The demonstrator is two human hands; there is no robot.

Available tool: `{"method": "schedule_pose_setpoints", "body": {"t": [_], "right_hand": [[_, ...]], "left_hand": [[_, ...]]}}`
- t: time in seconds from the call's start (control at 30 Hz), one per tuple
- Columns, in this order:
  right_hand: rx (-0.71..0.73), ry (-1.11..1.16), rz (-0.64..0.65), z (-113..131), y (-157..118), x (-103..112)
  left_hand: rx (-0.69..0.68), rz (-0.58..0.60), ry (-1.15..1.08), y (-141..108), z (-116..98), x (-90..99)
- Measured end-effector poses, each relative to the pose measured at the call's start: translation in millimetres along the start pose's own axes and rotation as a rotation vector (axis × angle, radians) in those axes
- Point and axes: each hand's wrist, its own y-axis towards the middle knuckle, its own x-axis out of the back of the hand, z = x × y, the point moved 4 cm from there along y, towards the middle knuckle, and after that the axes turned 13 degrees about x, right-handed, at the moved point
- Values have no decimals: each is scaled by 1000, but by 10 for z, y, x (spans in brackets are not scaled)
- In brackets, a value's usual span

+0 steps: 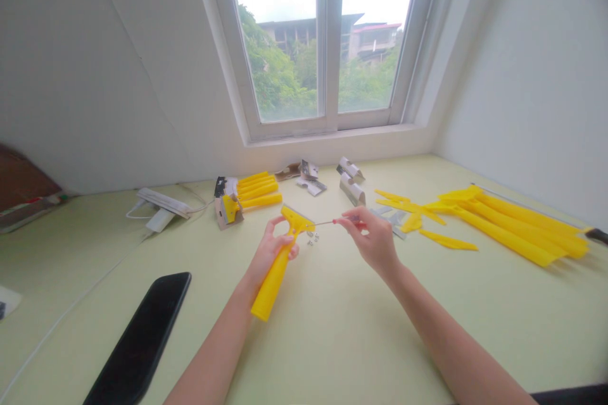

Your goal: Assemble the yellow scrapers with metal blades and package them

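My left hand (272,247) is closed round the neck of a yellow scraper (274,281), its handle pointing down toward me and its wide head away. In my right hand (368,233) is a screwdriver (325,223), held level between pinched fingers. Its thin metal shaft reaches left to the right end of the scraper's head; whether the tip sits in a screw is too small to tell. Several small metal screws or nuts (311,239) lie on the table just beyond my left fingers. Flat grey blades (396,224) lie partly behind my right hand.
Finished-looking yellow scrapers (259,188) with card sleeves lie at the back left, near folded cards (352,188). Yellow handles (517,221) and loose yellow pieces (446,240) lie right. A black phone (142,335) and a white power strip (164,202) with its cord are left.
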Motion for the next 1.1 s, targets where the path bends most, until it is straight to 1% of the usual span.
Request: {"method": "schedule_pose_setpoints", "body": {"t": [0.1, 0.43, 0.63, 0.7, 0.9, 1.1], "right_hand": [[7, -28, 15, 4, -3, 1], [-10, -68, 21, -3, 2, 14], [-30, -5, -2, -8, 8, 10], [-40, 6, 9, -15, 7, 5], [-42, -70, 44, -18, 3, 15], [-36, -75, 42, -8, 7, 11]], "left_hand": [[-2, -10, 5, -8, -5, -4], [-5, 11, 10, 23, 16, 12], [-9, 14, 10, 10, 1, -5], [-7, 12, 3, 4, 0, -8], [-5, 3, 14, -5, 4, -4], [-5, 0, 13, 6, 6, -4]]}}
